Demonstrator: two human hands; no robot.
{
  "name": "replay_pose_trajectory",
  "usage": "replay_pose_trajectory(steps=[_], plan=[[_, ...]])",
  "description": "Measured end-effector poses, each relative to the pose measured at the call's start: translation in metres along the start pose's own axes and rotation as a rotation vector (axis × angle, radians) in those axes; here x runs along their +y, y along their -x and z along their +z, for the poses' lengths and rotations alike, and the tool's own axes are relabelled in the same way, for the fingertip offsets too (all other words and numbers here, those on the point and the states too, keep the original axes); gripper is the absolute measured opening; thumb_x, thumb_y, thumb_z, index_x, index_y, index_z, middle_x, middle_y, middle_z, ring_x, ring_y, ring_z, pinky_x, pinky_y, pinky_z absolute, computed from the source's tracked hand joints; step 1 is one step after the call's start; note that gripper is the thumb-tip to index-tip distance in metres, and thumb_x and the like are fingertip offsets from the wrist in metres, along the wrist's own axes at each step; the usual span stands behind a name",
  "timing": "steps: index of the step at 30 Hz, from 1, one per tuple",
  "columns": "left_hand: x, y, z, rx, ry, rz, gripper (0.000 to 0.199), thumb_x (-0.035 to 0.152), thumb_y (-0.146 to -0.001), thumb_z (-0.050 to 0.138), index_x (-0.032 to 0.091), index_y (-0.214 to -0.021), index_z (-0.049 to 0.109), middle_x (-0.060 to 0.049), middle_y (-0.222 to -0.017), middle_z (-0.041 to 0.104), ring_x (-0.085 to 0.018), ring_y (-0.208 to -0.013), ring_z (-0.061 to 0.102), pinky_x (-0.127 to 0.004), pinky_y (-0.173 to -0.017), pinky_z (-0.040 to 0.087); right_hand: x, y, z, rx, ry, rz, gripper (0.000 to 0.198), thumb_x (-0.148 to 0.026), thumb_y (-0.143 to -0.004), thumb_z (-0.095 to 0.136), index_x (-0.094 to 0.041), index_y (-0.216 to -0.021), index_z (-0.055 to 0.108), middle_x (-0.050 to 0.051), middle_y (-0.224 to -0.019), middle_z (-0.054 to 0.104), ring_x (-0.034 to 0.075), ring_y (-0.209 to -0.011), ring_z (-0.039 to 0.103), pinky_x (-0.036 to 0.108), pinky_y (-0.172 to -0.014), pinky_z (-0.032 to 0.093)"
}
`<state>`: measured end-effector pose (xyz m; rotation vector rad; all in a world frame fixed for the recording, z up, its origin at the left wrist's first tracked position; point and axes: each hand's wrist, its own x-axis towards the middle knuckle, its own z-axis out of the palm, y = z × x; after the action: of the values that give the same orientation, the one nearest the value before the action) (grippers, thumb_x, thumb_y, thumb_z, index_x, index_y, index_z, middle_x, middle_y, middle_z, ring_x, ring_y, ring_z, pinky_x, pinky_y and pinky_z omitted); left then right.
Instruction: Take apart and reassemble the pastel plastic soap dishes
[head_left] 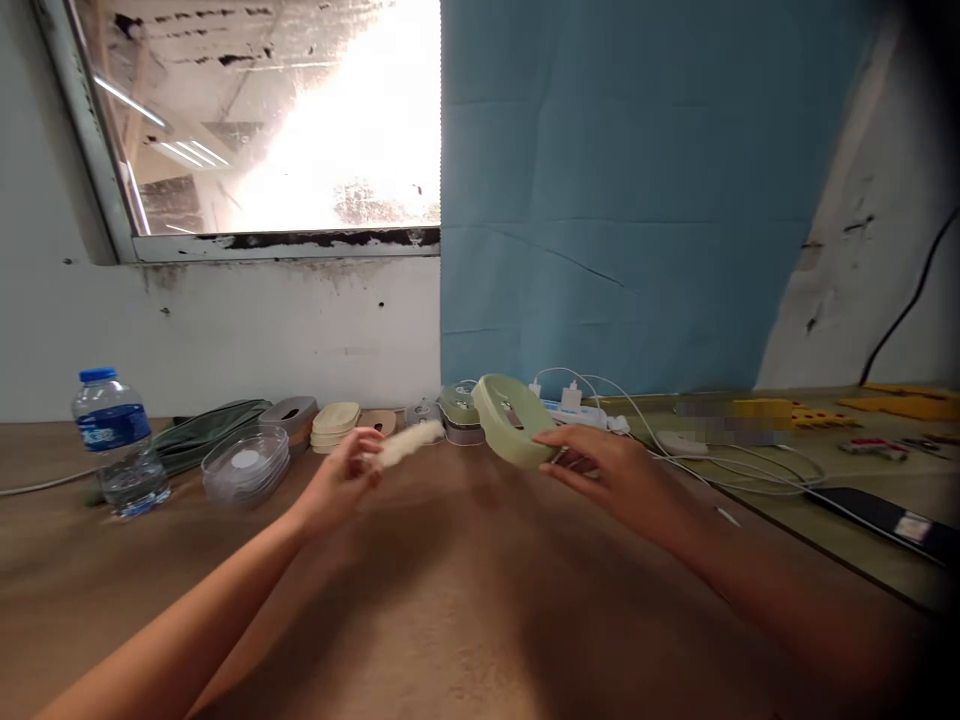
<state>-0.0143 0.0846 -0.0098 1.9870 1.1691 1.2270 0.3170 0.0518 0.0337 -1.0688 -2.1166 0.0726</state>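
Observation:
My left hand [341, 485] is closed on one end of a thin cream piece [411, 443], seen nearly edge-on and blurred by motion. My right hand [604, 470] grips the near right side of a light green oval plastic container [496, 428], which is tilted above the table with an opening in its face. Behind the left hand are a stack of cream oval lids [335, 425] and a tan oval piece [381, 422]. Green and grey oval containers [459, 410] stand between the two hands, by the wall.
Stacked clear plastic lids [246, 468], a grey container [289, 420], a dark green pouch [214, 432] and a water bottle [116, 445] stand to the left. White cables run from a power strip [574, 410]. A black flat object [885, 520] and red-handled pliers [874, 448] lie right.

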Motion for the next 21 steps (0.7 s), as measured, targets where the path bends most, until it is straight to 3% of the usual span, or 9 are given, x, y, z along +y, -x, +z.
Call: replay_pose_trajectory(steps=[5, 9, 12, 14, 16, 19, 21], plan=[[0.014, 0.039, 0.011, -0.418, 0.045, -0.011, 0.033, 0.012, -0.074, 0.050, 0.022, -0.106, 0.045, -0.001, -0.093, 0.056, -0.006, -0.060, 0.049, -0.019, -0.057, 0.040, -0.013, -0.016, 0.032, 0.054, -0.215, 0.064, 0.027, -0.032, -0.076, 0.061, -0.020, -0.100, 0.061, 0.004, -0.087, 0.064, 0.017, -0.067, 0.062, 0.030, -0.062, 0.054], [0.004, 0.047, 0.009, -0.508, 0.054, -0.026, 0.032, 0.008, -0.071, 0.051, 0.020, -0.101, 0.049, 0.002, -0.082, 0.055, -0.007, -0.063, 0.049, -0.019, -0.057, 0.039, -0.007, 0.000, 0.066, -0.096, -0.298, -0.014, 0.025, -0.031, -0.082, 0.055, -0.020, -0.105, 0.057, 0.005, -0.095, 0.062, 0.016, -0.072, 0.062, 0.029, -0.066, 0.054], [-0.005, 0.046, 0.006, -0.558, 0.094, -0.048, 0.031, 0.013, -0.069, 0.059, 0.018, -0.099, 0.052, 0.003, -0.072, 0.051, -0.007, -0.058, 0.045, -0.018, -0.052, 0.036, -0.003, 0.011, 0.077, -0.275, -0.216, -0.148, 0.021, -0.029, -0.086, 0.050, -0.020, -0.104, 0.058, 0.007, -0.110, 0.058, 0.018, -0.089, 0.061, 0.031, -0.077, 0.051], [-0.011, 0.043, 0.002, -0.510, 0.119, -0.064, 0.030, 0.018, -0.071, 0.063, 0.017, -0.098, 0.051, 0.005, -0.065, 0.046, -0.007, -0.056, 0.042, -0.018, -0.050, 0.034, -0.001, 0.013, 0.077, -0.353, -0.135, -0.215, 0.022, -0.028, -0.088, 0.047, -0.021, -0.106, 0.057, 0.007, -0.115, 0.057, 0.019, -0.101, 0.057, 0.033, -0.086, 0.048], [-0.019, 0.041, -0.002, -0.347, 0.115, -0.046, 0.029, 0.026, -0.072, 0.064, 0.017, -0.096, 0.049, 0.004, -0.068, 0.046, -0.007, -0.057, 0.041, -0.019, -0.052, 0.035, 0.001, 0.013, 0.075, -0.390, -0.078, -0.252, 0.024, -0.027, -0.090, 0.042, -0.021, -0.109, 0.056, 0.007, -0.119, 0.055, 0.019, -0.105, 0.056, 0.034, -0.089, 0.046], [-0.029, 0.039, -0.005, -0.189, 0.093, -0.035, 0.041, 0.036, -0.072, 0.066, 0.021, -0.103, 0.045, -0.002, -0.095, 0.050, -0.010, -0.072, 0.049, -0.024, -0.068, 0.043, 0.007, 0.011, 0.074, -0.378, -0.045, -0.286, 0.027, -0.024, -0.092, 0.036, -0.021, -0.109, 0.056, 0.008, -0.120, 0.055, 0.019, -0.106, 0.056, 0.034, -0.088, 0.047], [-0.032, 0.041, -0.002, -0.234, 0.106, -0.057, 0.064, 0.038, -0.066, 0.071, 0.024, -0.118, 0.036, -0.008, -0.119, 0.042, -0.015, -0.091, 0.051, -0.032, -0.084, 0.042, 0.011, 0.011, 0.077, -0.354, -0.040, -0.292, 0.028, -0.021, -0.091, 0.034, -0.020, -0.108, 0.056, 0.009, -0.119, 0.056, 0.019, -0.106, 0.056, 0.035, -0.089, 0.047]])
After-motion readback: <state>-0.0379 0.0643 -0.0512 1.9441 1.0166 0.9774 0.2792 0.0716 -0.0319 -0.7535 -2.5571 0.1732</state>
